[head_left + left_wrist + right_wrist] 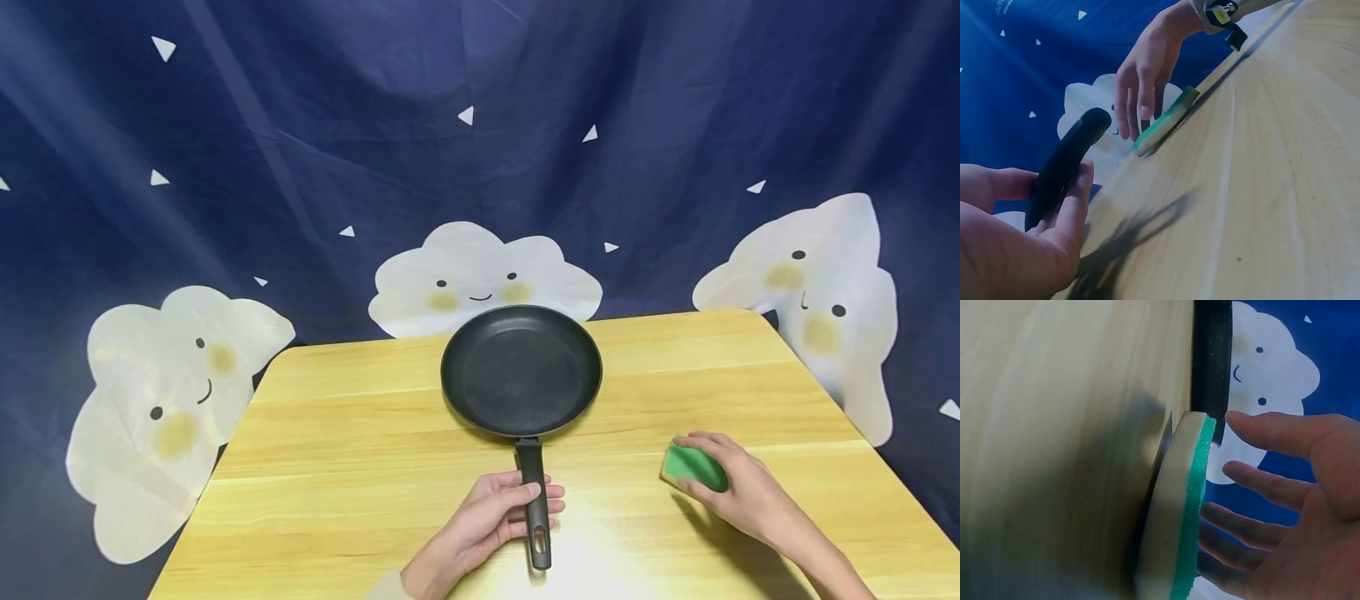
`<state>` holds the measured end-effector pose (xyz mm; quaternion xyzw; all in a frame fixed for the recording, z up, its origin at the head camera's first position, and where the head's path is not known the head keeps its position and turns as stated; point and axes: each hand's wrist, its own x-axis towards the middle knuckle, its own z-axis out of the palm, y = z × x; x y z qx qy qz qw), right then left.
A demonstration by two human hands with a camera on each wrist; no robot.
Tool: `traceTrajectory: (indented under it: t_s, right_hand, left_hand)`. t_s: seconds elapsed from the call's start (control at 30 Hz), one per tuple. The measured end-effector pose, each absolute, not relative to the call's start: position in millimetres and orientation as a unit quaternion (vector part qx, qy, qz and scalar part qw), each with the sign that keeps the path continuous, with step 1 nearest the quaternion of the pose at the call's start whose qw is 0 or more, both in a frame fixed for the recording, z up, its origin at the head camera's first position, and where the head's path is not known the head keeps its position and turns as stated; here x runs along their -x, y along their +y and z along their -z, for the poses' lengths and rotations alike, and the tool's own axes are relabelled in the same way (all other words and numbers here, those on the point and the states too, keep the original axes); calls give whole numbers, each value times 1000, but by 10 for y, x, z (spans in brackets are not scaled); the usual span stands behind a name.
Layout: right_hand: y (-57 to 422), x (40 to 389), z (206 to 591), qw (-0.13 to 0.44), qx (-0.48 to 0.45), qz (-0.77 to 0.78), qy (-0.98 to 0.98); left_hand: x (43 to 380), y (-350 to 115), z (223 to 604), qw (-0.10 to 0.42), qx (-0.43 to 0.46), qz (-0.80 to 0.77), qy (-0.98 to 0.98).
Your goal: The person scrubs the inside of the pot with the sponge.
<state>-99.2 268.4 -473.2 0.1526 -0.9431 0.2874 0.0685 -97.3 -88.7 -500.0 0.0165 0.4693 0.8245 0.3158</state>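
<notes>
Already grips, in the left hand [483,521], the handle [537,515] of the frying pan [521,371] just ahead. Holds the right hand [742,490] spread over the green sponge [693,468]; cannot tell whether touching. Seems barely begun, with sponge not yet at pan.

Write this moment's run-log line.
left hand: holds frying pan by its handle | right hand: fingers extended over sponge, not gripping | sponge: green side up | frying pan: inside up

Sponge [696,465] right of the pan [521,371], table [337,467] beneath both, backdrop cloth [525,183] behind the table.
</notes>
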Motion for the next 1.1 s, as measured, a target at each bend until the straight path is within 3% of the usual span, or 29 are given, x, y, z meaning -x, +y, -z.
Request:
traceTrajectory:
  t_s: [0.6,1.1]
  right_hand:
    - [2758,975,4812,37,-128,-239,-962]
    - [2629,1059,4746,109,-167,-238,-951]
  left_hand:
    - [961,-870,5143,302,-2,-840,450]
    - [935,-846,5168,286,2,-836,469]
